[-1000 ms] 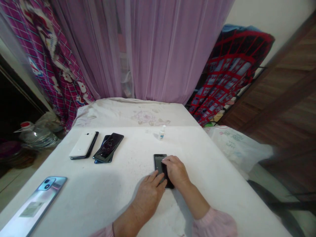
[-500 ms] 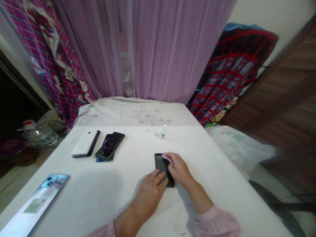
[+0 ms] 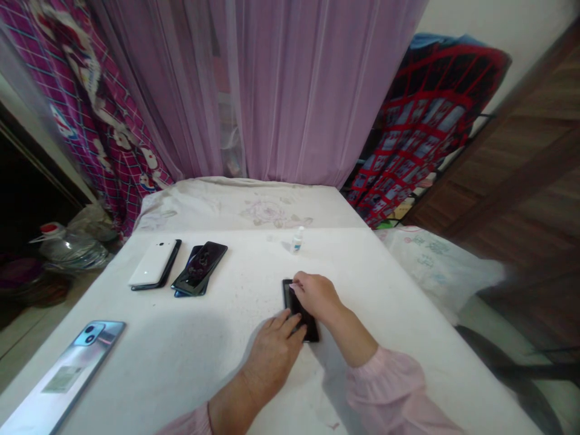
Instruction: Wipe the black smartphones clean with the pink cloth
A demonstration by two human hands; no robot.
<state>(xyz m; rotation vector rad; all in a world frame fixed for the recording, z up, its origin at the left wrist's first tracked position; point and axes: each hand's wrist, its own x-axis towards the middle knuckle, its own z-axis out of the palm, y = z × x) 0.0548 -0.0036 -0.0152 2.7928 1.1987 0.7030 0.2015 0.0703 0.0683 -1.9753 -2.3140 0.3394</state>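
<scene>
A dark smartphone (image 3: 312, 331) lies flat on the white-covered table, its screen facing up. My left hand (image 3: 273, 353) rests across its lower left part, fingers stretched out and pressing on the glass. At the phone's upper end, my right hand (image 3: 319, 297) pinches a small pink cloth (image 3: 293, 287) against the screen. Most of the cloth is hidden under my fingers. Beyond the phone stands a small white bottle (image 3: 297, 240) with a blue-marked label, touched by neither hand.
To the left lie a white phone (image 3: 153, 263) on a dark one and a black phone (image 3: 202, 266) on a blue one. A silvery-blue phone (image 3: 67, 377) lies near the left edge. A plastic bag (image 3: 435, 266) hangs off the right side; a water jug (image 3: 67, 248) stands left.
My right hand has shifted slightly up and left with the pink cloth, to the phone's top edge. My left hand stays on the phone.
</scene>
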